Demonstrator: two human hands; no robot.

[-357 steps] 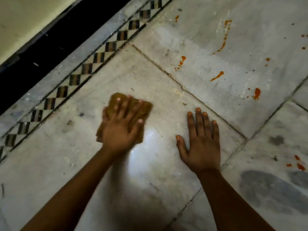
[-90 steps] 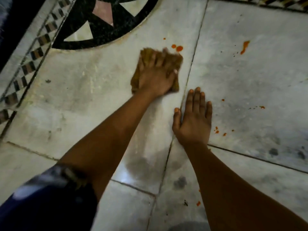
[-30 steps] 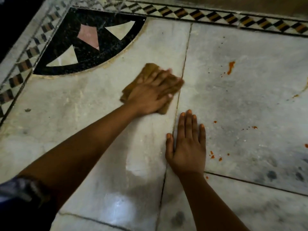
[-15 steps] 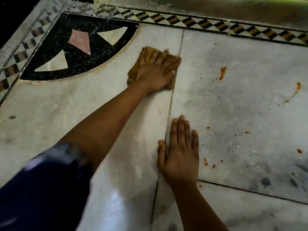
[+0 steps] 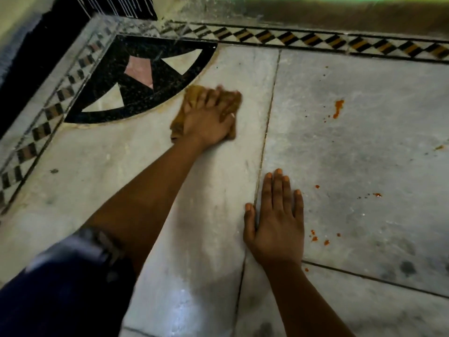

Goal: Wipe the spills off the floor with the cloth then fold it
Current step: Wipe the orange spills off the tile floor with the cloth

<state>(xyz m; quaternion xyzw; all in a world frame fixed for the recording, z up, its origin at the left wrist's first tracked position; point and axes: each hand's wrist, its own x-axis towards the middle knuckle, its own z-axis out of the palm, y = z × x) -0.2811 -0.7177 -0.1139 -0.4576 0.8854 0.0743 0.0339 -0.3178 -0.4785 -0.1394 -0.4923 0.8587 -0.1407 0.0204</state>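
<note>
The left hand [image 5: 209, 125] lay flat on the cloth [image 5: 192, 98], fingers spread and nearly straight, pressing it to the floor [image 5: 364, 147]. Its grip was wide, curled round nothing; the picture was blurred there, so I could not tell more about the fingertips. The cloth was a brown, bunched pad, showing past the fingers on the far side and at the hand's left edge. It sat on the pale slab just right of the black inlay [image 5: 136, 76], whose curved rim passed close by the cloth's far left corner.

The right hand [image 5: 277, 222] was nearer the person and well apart from the cloth, palm down on the floor with straight fingers held together and the thumb out to the left. Its grip was wide too and held nothing. The thumb lay beside the joint [image 5: 267, 127] between two slabs, which ran from there away past the right side of the cloth.

Orange spills were all to the right of both hands. A few drops [image 5: 318, 239] lay just right of the right hand's heel, two more specks [image 5: 376, 195] farther right, and a longer smear [image 5: 337, 109] sat well to the right of the cloth. A checkered border [image 5: 315, 40] ran along the far edge of the floor beyond the cloth. A dark sleeve [image 5: 60, 283] covered the left upper arm at the near left.
</note>
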